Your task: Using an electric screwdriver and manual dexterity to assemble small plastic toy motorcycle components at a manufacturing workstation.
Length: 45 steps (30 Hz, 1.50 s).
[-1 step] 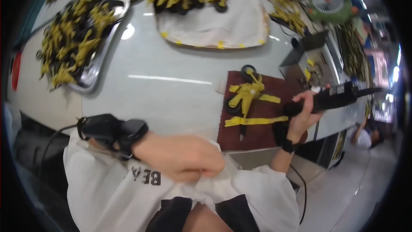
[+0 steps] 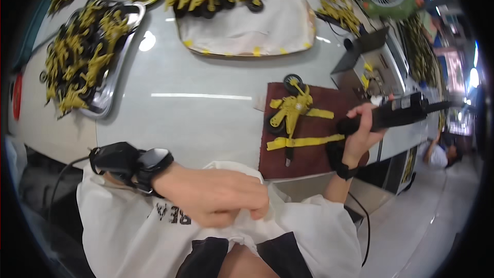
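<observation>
My left hand (image 2: 218, 195) is in front of my white shirt, its fingers curled down and inward. What they hold, if anything, is hidden. In my right hand (image 2: 360, 131) is a black electric screwdriver (image 2: 396, 113) with a cord at its far end, lifted over the right edge of a dark red mat (image 2: 319, 167). A yellow toy motorcycle (image 2: 293, 110) with black wheels lies on the mat, left of my right hand. A yellow strip (image 2: 303, 142) and a short dark piece with a pale tip (image 2: 289, 155) are just nearer to me.
A metal tray (image 2: 105, 103) heaped with yellow and black toys stands at the left. Behind, more toys line a white padded board (image 2: 247, 33). An open box (image 2: 368, 72) with small parts and a green fan (image 2: 388, 0) are at the right. Another person (image 2: 437, 152) is beyond.
The whole view has shifted slightly, so the table things sit a little further left. My left hand's fingers look more bent downward. My right hand still holds the screwdriver.
</observation>
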Tool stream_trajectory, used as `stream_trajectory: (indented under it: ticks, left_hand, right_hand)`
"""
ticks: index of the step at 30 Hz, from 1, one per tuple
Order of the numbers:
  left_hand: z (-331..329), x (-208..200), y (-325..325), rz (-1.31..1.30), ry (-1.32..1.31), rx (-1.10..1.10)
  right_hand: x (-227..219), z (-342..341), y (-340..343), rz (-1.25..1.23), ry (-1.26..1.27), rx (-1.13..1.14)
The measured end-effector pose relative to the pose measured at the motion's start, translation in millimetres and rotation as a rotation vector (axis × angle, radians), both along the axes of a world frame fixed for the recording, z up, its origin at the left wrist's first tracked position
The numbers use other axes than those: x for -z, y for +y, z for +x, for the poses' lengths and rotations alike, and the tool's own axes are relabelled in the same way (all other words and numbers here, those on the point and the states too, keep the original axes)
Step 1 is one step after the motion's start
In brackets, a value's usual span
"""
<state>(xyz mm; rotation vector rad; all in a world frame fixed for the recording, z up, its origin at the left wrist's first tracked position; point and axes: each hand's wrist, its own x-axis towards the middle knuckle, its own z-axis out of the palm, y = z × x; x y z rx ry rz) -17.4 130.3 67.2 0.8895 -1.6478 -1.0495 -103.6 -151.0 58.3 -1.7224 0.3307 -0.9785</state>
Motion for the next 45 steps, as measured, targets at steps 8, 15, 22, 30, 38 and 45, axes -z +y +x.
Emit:
stream_trajectory:
  ticks: [8,15,22,30,38,45]
  left_hand:
    - [-11.3,3.8,-2.9,0.119,0.113,0.262]
    - [-2.5,7.3,-9.1,0.371,0.083,0.236]
    - [-34.2,37.0,-2.6,0.287,-0.033,-0.062]
    - [-82.0,75.8,80.5,0.507,0.683,-0.382]
    - [-110.6,92.7,115.5,0.805,0.553,-1.157]
    - [-128.1,167.5,148.3,0.713,0.559,-1.451]
  right_hand:
    - [-4.8,-9.3,-7.3,-0.06,0.016,0.084]
    - [0.8,-9.0,-10.9,-0.02,-0.011,0.091]
    - [-2.7,-6.2,-9.6,-0.103,-0.006,0.057]
    - [4.6,-10.1,-7.9,-0.159,0.077,0.066]
    - [3.8,-11.0,-6.0,-0.107,0.038,0.066]
    - [7.4,-9.0,-13.8,-0.085,0.016,0.086]
